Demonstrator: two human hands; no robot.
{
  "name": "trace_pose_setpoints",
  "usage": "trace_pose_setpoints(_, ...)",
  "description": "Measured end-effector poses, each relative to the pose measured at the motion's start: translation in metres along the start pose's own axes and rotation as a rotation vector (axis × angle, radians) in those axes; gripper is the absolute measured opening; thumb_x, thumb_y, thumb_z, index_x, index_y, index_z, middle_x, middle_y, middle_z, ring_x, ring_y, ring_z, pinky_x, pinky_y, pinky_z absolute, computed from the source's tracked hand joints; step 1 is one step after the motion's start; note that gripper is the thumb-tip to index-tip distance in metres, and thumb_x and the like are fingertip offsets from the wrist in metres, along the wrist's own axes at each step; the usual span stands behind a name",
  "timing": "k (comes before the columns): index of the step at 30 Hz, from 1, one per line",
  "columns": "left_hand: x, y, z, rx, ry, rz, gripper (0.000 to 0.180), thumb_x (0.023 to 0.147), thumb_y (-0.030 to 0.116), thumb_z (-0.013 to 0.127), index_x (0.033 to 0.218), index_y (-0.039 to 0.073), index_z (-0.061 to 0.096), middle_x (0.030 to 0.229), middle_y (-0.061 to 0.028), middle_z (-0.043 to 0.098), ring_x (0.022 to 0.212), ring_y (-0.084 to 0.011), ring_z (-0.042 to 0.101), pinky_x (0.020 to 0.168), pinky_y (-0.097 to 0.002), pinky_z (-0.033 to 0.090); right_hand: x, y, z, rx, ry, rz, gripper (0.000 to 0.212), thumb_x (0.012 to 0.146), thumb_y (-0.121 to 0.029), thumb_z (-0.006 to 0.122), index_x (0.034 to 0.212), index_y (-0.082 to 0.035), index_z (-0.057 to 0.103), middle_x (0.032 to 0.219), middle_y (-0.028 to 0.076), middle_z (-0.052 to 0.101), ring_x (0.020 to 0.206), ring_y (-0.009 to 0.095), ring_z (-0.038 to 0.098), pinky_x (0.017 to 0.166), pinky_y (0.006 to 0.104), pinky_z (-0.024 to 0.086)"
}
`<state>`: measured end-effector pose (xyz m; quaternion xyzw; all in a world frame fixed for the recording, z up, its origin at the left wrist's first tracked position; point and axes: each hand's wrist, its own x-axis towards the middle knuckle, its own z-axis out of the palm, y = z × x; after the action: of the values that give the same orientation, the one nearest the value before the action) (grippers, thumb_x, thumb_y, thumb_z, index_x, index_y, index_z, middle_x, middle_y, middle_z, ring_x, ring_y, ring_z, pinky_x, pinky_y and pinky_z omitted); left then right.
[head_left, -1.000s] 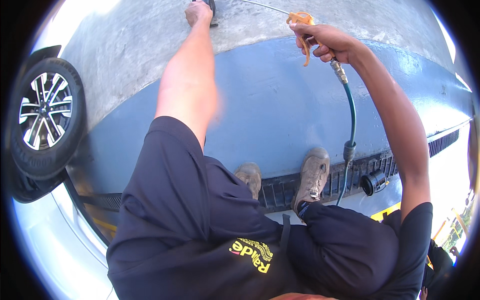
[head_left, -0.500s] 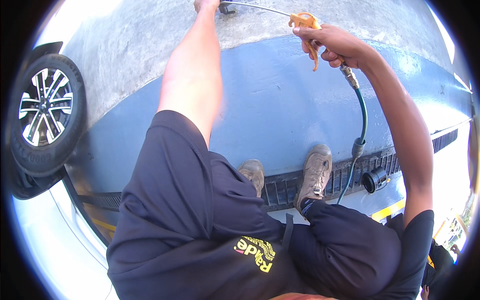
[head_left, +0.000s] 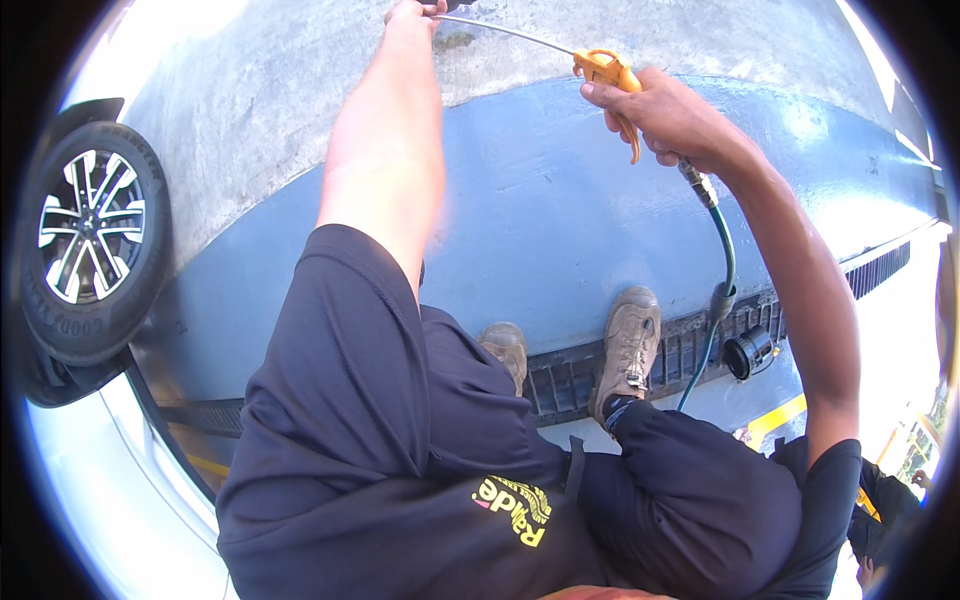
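Observation:
My right hand [head_left: 678,118] is closed around an orange air blow gun [head_left: 606,70], its lever under my fingers. The gun's long thin metal nozzle [head_left: 505,30] reaches left toward my left hand [head_left: 412,10], ending beside its fingers. At the top edge, my left hand is closed on a dark thing [head_left: 458,3], mostly cut off by the picture's rim, so its kind does not show. From the gun's metal coupling [head_left: 697,182] a green air hose [head_left: 727,245] hangs down past my shoe.
A black drain grate [head_left: 560,375] crosses the blue floor [head_left: 510,220] under my shoes [head_left: 630,340]. Right of them lies a black round part [head_left: 748,352]. At the left stands a white vehicle [head_left: 110,490] with its wheel [head_left: 92,228]. Another person [head_left: 880,510] is at the lower right.
My right hand and the blow gun have come slightly lower, toward me. The dark thing at my left hand shows less, having shifted up toward the top edge.

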<state>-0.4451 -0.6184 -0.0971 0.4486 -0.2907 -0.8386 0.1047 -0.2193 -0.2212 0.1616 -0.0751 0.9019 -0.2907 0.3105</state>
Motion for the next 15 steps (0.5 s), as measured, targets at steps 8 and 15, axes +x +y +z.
trace_pose_setpoints(8, -0.024, -0.002, 0.002, -0.437, -0.003, -0.153, 0.027, 0.102, 0.013, 0.045, 0.102, -0.008, 0.061, 0.082, -0.019, 0.062, 0.057, -0.0285, 0.062, 0.061, -0.0465, 0.067, -0.012, 0.001, 0.011, 0.098, 0.038, 0.01, 0.056, 0.106, -0.052, 0.062, 0.078, -0.004, 0.066, 0.059, -0.002, 0.05, 0.042, 0.007, 0.043, 0.039, 0.0237, 0.034)
trace_pose_setpoints(15, -0.033, -0.007, 0.014, -0.559, -0.044, -0.239, 0.01, 0.098, -0.003, 0.05, 0.097, -0.008, 0.059, 0.077, -0.0174, 0.06, 0.052, -0.0253, 0.057, 0.057, -0.0459, 0.069, -0.01, 0.004, 0.016, 0.12, 0.051, 0.015, 0.058, 0.104, -0.052, 0.064, 0.075, -0.002, 0.066, 0.056, -0.002, 0.049, 0.041, 0.008, 0.045, 0.037, 0.0248, 0.037)
